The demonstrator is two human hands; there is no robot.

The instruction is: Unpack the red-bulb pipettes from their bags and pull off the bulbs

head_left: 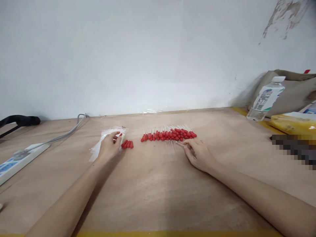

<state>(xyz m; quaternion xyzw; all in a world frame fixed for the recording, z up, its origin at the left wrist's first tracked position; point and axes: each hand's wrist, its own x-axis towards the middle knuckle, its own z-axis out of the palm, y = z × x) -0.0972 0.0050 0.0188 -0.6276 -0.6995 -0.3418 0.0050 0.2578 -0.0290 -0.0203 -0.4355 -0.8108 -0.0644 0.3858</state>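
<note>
A long row of clear glass droppers with red rubber bulbs [170,134] lies on the wooden table [153,194]. A few loose red bulbs [127,144] lie left of it. My left hand [110,146] rests on a stack of clear plastic bags [105,140] and pinches one red bulb between thumb and fingers. My right hand [198,154] is closed on a thin clear glass tube [181,144] just below the row. Several bare glass tubes [171,149] lie between my hands.
A white power strip [17,161] with a grey cable [66,131] lies at the far left, beside a black object [19,121]. At the right stand a water bottle [266,98], a brown bag [291,89] and a yellow packet [293,123]. A white wall rises behind.
</note>
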